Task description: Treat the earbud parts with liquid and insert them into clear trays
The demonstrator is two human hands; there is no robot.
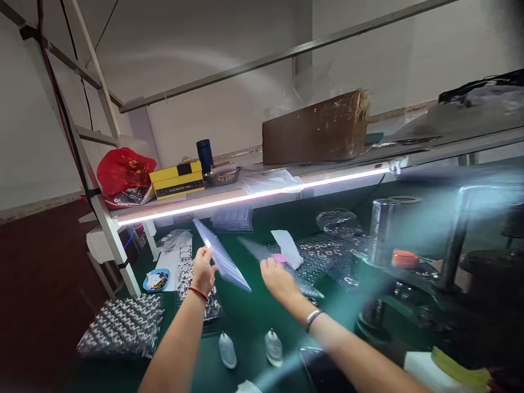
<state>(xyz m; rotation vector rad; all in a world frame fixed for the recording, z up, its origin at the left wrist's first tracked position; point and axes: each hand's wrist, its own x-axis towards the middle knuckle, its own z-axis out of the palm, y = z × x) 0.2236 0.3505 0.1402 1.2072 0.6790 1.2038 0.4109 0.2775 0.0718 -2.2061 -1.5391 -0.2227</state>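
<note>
My left hand (203,268) is closed on the near edge of a clear plastic blister tray (223,256), which is lifted and tilted above the green bench. My right hand (277,277) reaches out over a second clear tray (286,267) lying flatter on the bench, fingers closed on its edge, with a small pink object (279,258) at the fingertips. A white cloth or paper (287,246) lies just beyond that hand. A red string is round my left wrist and a metal bangle round my right.
Two small squeeze bottles (227,349) (273,347) stand near me on the green mat. A tray of metal parts (123,326) sits at the left, a blue dish (155,280) behind it. A press-like machine (385,234) stands to the right. A lit shelf above holds a yellow box (177,179) and a brown carton (315,130).
</note>
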